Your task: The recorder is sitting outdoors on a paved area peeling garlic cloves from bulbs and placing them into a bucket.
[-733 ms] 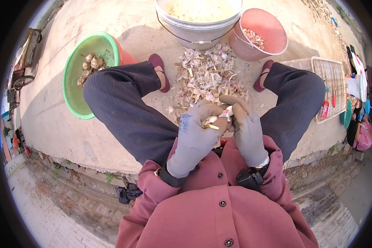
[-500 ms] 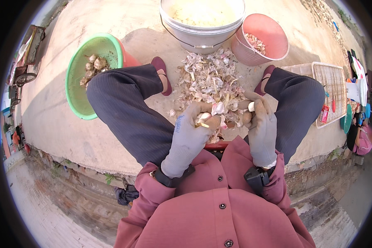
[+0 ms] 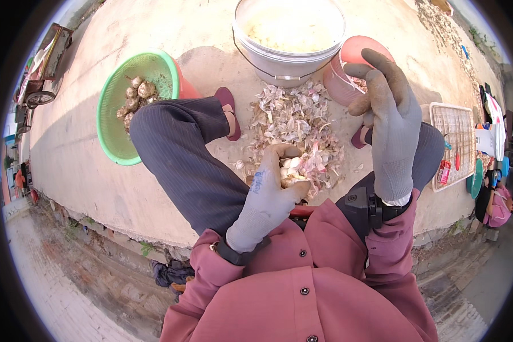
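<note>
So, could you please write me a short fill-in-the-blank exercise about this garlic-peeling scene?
1. The left hand holds a bulb of ____ over the pile of peels.
2. The basin holding whole bulbs, beside the person's left knee, is ____ in colour.
3. The right hand is raised in front of the ____ bucket.
4. Both hands wear grey ____.

Missing words: garlic; green; pink; gloves
</note>
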Demonstrator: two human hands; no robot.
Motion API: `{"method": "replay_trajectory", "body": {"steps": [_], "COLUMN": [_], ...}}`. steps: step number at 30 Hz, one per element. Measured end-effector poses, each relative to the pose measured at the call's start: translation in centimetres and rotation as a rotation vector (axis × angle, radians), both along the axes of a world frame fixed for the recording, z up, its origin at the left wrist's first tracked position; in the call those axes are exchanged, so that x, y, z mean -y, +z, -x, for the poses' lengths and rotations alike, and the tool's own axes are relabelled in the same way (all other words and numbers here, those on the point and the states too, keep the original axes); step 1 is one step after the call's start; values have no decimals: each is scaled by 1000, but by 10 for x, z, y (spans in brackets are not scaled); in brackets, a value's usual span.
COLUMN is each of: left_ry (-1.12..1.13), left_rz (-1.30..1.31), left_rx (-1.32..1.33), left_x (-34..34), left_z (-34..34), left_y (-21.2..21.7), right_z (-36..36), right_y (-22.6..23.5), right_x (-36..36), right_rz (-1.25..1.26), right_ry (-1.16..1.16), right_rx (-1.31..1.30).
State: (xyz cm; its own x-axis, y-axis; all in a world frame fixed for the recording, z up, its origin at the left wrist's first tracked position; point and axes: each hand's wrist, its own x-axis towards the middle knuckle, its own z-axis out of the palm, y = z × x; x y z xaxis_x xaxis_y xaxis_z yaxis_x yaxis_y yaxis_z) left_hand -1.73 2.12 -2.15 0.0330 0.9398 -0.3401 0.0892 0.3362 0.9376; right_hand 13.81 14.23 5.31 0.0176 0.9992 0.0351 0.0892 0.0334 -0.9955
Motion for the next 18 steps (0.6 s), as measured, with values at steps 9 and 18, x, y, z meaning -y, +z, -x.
{"method": "replay_trajectory", "body": {"steps": [9,18], "left_ry": [-73,-117], "left_rz": [-265,-333], "left_rx": [-288,-318], "left_x": [-3,4], "left_z": [-8,-24], "left_y": [1,-7], "right_z": [-13,-7], "right_y": [-75,-71], "right_x": [88,89], "right_rz": [176,220], "right_ry": [147,310], "right_rx": [231,246]}}
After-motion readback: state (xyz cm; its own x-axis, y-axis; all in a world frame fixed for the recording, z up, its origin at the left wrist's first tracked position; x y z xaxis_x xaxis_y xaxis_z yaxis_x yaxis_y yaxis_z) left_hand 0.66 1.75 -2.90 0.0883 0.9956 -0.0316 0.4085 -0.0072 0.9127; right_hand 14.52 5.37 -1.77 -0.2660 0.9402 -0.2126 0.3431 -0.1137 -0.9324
